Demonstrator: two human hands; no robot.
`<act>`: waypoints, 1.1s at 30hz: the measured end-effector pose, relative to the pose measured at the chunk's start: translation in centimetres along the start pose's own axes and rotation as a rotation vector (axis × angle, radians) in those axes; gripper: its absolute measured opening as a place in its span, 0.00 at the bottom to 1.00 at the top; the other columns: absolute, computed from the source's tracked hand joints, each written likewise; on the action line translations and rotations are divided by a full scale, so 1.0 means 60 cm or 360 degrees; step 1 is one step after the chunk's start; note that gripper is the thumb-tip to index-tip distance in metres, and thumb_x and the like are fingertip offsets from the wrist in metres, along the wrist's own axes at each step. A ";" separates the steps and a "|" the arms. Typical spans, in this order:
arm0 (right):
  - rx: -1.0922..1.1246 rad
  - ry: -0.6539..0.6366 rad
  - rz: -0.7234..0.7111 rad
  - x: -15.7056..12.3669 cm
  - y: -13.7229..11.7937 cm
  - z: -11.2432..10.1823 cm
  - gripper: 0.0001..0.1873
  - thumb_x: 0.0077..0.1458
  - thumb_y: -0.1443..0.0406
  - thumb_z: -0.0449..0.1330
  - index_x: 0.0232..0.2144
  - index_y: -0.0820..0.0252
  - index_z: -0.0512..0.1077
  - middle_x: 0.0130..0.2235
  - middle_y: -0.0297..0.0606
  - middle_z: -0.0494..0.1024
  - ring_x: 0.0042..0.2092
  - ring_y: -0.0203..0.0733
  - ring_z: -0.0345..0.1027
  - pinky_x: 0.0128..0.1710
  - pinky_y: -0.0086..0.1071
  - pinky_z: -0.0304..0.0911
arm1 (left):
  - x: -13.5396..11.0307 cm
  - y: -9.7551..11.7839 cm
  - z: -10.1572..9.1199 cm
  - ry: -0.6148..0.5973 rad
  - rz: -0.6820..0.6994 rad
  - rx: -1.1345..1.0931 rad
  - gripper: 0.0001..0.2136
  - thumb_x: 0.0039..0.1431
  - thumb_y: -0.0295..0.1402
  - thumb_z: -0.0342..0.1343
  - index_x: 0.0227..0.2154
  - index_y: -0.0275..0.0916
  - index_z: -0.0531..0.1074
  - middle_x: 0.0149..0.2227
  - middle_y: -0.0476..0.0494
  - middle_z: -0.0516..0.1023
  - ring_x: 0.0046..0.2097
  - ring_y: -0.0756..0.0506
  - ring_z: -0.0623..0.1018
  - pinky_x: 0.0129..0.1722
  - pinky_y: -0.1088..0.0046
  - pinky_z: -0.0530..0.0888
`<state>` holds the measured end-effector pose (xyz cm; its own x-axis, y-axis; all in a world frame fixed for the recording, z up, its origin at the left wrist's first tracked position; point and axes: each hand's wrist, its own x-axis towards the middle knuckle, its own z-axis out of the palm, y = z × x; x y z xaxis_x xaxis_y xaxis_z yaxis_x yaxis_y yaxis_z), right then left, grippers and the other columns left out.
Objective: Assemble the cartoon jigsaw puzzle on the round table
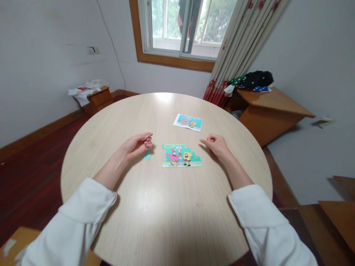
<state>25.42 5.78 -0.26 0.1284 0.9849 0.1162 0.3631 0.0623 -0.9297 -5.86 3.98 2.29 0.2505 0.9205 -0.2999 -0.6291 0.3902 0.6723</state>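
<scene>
A small cartoon jigsaw puzzle (181, 156), partly put together, lies flat at the middle of the round wooden table (166, 214). My left hand (136, 145) hovers just left of it, fingertips pinched on a small puzzle piece (147, 137). A loose teal piece (146, 155) lies on the table under that hand. My right hand (216, 144) rests to the right of the puzzle, fingers curled in a loose fist with the forefinger tip towards the puzzle; nothing shows in it. A printed reference picture (188, 122) lies farther back.
A low wooden cabinet (270, 107) with dark and polka-dot cloth on top stands at the right by the curtain. A small wooden box (98, 98) with papers sits by the left wall. Cardboard shows at the lower left and right corners. The window is behind the table.
</scene>
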 end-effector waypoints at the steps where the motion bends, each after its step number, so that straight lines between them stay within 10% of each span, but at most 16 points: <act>1: 0.0004 0.0000 -0.0002 0.000 0.000 0.000 0.28 0.32 0.49 0.69 0.15 0.57 0.55 0.16 0.24 0.54 0.21 0.27 0.43 0.20 0.27 0.39 | -0.001 0.000 0.000 0.0013 0.0014 0.0025 0.07 0.53 0.17 0.51 0.25 0.28 0.72 0.20 0.48 0.64 0.22 0.57 0.64 0.20 0.83 0.63; 33: 0.0008 -0.0019 0.0003 -0.001 -0.002 0.000 0.28 0.32 0.50 0.69 0.15 0.57 0.54 0.15 0.24 0.54 0.20 0.26 0.43 0.19 0.27 0.39 | 0.004 0.001 -0.022 -0.0111 0.0006 0.0634 0.10 0.41 0.18 0.63 0.30 0.33 0.78 0.26 0.44 0.78 0.29 0.49 0.77 0.37 0.69 0.76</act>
<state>25.35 5.73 -0.14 0.1178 0.9869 0.1103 0.3580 0.0614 -0.9317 -6.79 4.19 1.38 0.3066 0.9157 -0.2598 -0.2988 0.3518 0.8871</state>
